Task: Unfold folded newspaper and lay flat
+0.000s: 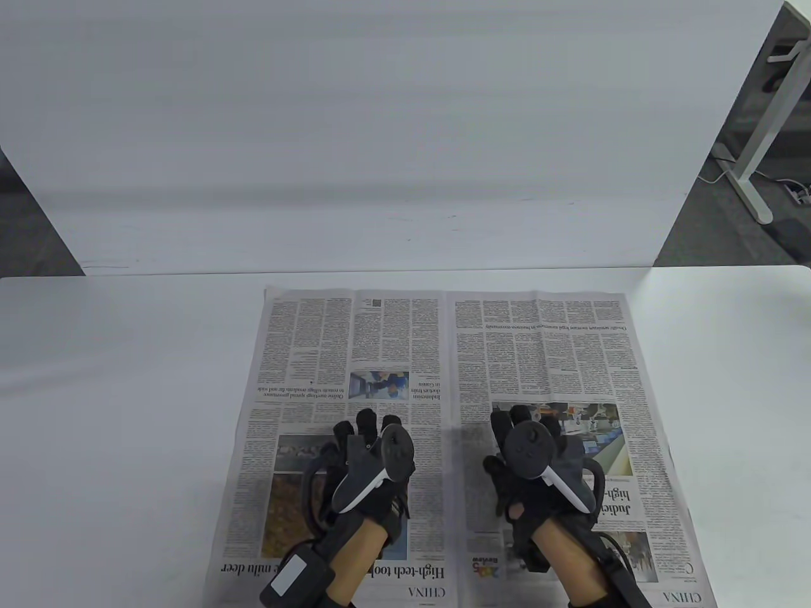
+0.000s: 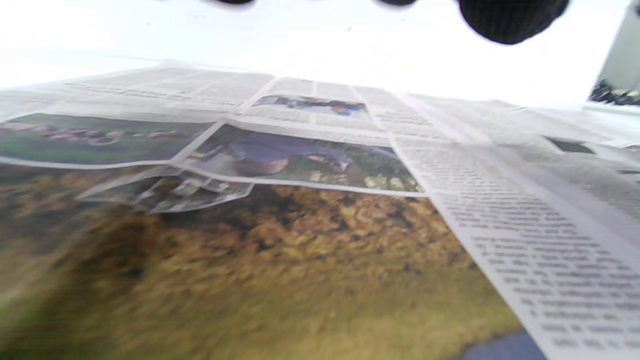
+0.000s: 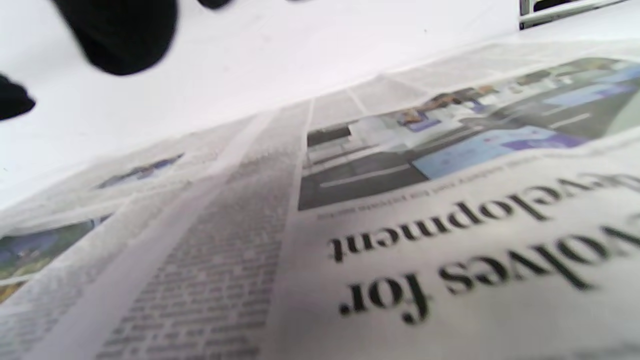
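Observation:
The newspaper [image 1: 443, 354] lies spread open as a double page on the white table [image 1: 114, 392], its centre fold running away from me. It also shows in the left wrist view [image 2: 310, 210] and the right wrist view [image 3: 400, 220]. My left hand [image 1: 362, 432] is low over the left page, above the brown photo, fingers extended and gripping nothing. My right hand [image 1: 527, 423] is low over the right page beside the centre fold, fingers extended and empty. In both wrist views the fingertips [image 2: 505, 20] [image 3: 125, 35] hang clear above the paper. Whether the palms touch the sheet is hidden.
A white backdrop board [image 1: 393, 139] stands along the table's far edge. A white desk leg [image 1: 754, 158] stands on the floor at the far right. Bare table lies on both sides of the paper.

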`<action>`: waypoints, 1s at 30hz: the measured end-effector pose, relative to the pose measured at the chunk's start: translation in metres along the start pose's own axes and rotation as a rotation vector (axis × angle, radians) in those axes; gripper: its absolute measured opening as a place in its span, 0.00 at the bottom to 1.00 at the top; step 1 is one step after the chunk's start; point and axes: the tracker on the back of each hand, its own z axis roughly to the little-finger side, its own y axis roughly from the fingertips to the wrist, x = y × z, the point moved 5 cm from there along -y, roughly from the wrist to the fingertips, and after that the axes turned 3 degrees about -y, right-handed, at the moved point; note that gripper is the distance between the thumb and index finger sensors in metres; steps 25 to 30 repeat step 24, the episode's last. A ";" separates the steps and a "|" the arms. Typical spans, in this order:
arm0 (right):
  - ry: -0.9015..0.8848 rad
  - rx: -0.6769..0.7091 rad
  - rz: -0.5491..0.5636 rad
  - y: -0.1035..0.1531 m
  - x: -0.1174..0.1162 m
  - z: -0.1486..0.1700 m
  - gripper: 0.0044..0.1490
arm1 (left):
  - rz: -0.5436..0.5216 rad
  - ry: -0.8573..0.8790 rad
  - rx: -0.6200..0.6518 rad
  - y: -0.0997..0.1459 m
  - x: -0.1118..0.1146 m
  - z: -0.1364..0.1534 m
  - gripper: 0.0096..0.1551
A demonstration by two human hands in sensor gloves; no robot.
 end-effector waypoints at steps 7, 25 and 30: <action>0.048 0.061 -0.004 0.002 -0.001 -0.010 0.57 | -0.021 0.004 0.016 0.001 -0.001 0.003 0.49; 0.020 0.022 -0.072 -0.005 -0.013 0.001 0.54 | 0.028 0.012 -0.010 -0.001 0.006 0.011 0.47; 0.020 0.022 -0.072 -0.005 -0.013 0.001 0.54 | 0.028 0.012 -0.010 -0.001 0.006 0.011 0.47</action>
